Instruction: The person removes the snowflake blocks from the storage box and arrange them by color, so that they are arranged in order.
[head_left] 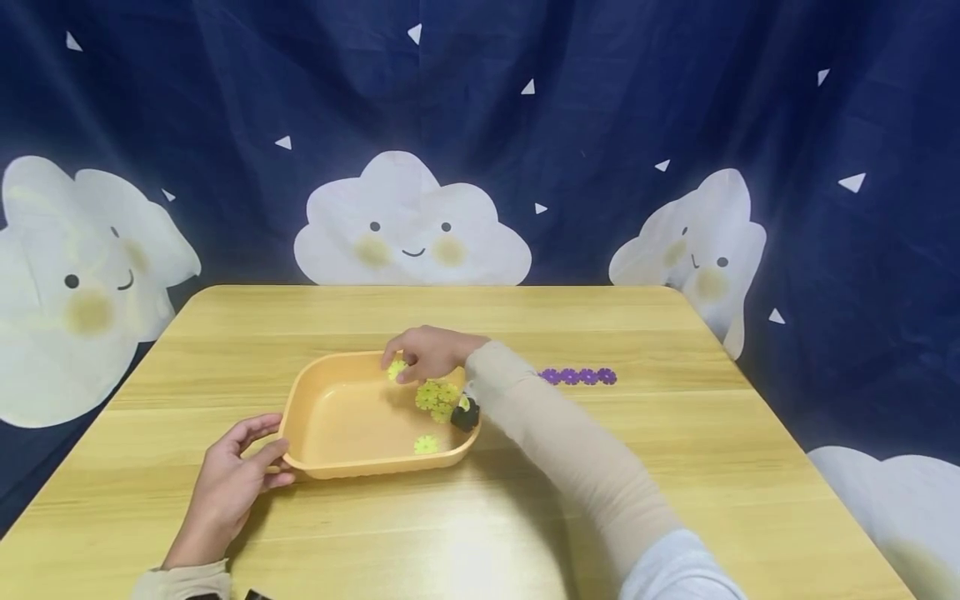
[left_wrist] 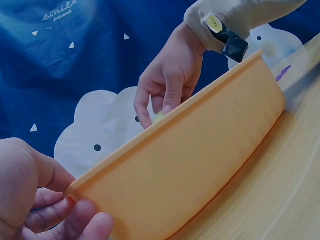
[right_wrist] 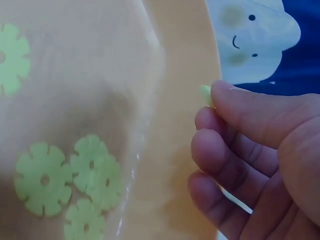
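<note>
Disc [head_left: 396, 370] pinched at tray's [head_left: 337, 425] far side

Right hand [head_left: 431, 352] pinches the disc between thumb and fingers, near the far wall. Clustered discs [head_left: 427, 395] lie inside the tray, to the right and near side of that pinch; the right hand is closer to them. Left hand [head_left: 234, 473] grips the tray's left end.

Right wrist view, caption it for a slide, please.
Right hand pinches a yellow-green piece over the orange tray, notched discs lying inside.
</note>
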